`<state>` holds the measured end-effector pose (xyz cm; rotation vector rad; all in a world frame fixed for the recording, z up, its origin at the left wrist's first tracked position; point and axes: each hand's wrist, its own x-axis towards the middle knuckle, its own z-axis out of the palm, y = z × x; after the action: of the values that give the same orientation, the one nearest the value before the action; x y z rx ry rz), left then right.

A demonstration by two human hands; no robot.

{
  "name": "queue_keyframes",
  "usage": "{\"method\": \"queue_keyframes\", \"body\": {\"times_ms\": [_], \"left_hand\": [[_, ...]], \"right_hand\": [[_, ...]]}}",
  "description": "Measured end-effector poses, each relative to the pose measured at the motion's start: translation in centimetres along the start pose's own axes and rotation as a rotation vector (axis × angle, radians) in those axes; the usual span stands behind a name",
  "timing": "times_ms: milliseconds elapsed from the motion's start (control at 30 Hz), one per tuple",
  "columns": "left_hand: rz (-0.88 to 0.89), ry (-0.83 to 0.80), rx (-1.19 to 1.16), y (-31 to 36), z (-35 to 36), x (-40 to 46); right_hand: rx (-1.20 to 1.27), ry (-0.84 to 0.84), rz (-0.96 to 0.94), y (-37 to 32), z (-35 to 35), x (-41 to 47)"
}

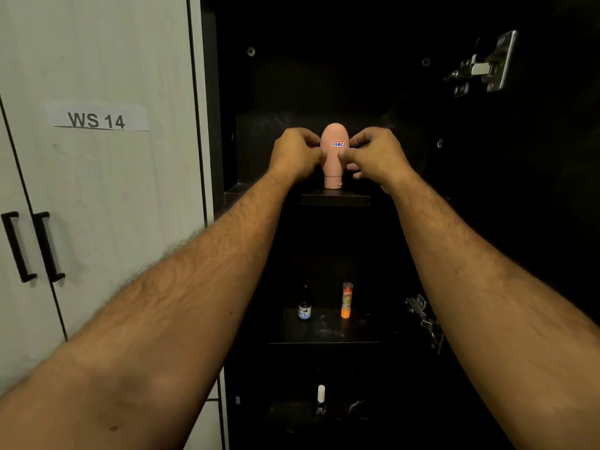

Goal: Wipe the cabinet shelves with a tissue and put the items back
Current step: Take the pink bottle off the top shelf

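Head view shows the left hand (297, 154) and right hand (373, 155) pinching the pink tube (334, 157), which stands upside down on its small cap near the shelf (336, 200) edge, so it might tip and fall when they let go.

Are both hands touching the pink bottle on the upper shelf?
Touching. The head view shows the left hand and right hand pinching the pink bottle from either side, fingertips on its surface.

Pink bottle (334, 159) standing on dark top shelf (334, 199), left hand (293, 154) and right hand (376, 155) pinching its sides, small bottles on lower shelves
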<state>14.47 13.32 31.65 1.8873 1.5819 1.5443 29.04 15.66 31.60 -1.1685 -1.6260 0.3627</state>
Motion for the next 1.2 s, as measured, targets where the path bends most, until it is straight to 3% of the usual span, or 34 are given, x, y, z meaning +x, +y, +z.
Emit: {"method": "queue_keyframes", "body": {"times_ms": [167,467,600,800,1000,1200], "left_hand": [[-0.001,-0.046,-0.015,-0.2,0.3,0.0],[0.212,0.181,-0.203,0.1,-2.1,-2.5],[0.235,0.152,-0.217,-0.1,-4.3,-4.7],[0.145,0.109,-0.304,-2.4,-8.9,-9.1],[0.060,0.133,-0.334,-5.4,-15.3,-13.9],[-0.070,0.163,-0.289,-10.1,-23.0,-19.3]], "right_hand": [[0.099,-0.027,0.010,0.0,0.0,0.1],[0.347,-0.023,-0.200,-2.0,-0.1,-2.1],[0.409,-0.034,-0.233,-3.3,1.0,-3.9],[0.511,-0.211,-0.156,-5.6,4.1,-7.5],[0.490,-0.200,-0.122,-10.0,9.8,-13.2],[0.509,-0.326,-0.073,-13.8,17.0,-19.1]]}}
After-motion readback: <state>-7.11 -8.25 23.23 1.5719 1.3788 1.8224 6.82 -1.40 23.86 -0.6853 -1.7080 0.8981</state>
